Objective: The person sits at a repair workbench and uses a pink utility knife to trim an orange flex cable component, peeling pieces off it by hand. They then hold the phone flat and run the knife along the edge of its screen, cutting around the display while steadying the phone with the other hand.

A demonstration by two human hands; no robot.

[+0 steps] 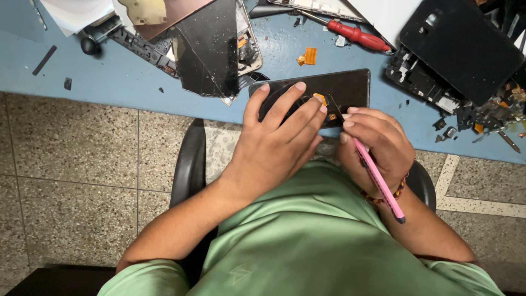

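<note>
Left hand flat and spread over a dark phone panel at the near edge of the blue bench, fingers apart and pressing down on its left half, gripping nothing; right hand just beside it, curled tight around a pink tool, thin dark tip down at the panel's middle next to a small orange flex strip, blunt end slanting back toward the green shirt; beaded bracelet at the right wrist; panel lying lengthwise along the bench edge, partly hidden under both hands, directly ahead of the body; beyond it, to the left, a cracked dark screen leaning over an opened phone frame with bare parts showing; between those and the far right, a loose orange ribbon piece and a red-handled screwdriver, well apart from the hands; at the far right, a black back cover resting on another stripped frame, with small screws and scraps scattered near it; at the upper left, a black round-headed tool and a short dark strip; below the bench, speckled floor tiles and the dark arms of a chair.
</note>
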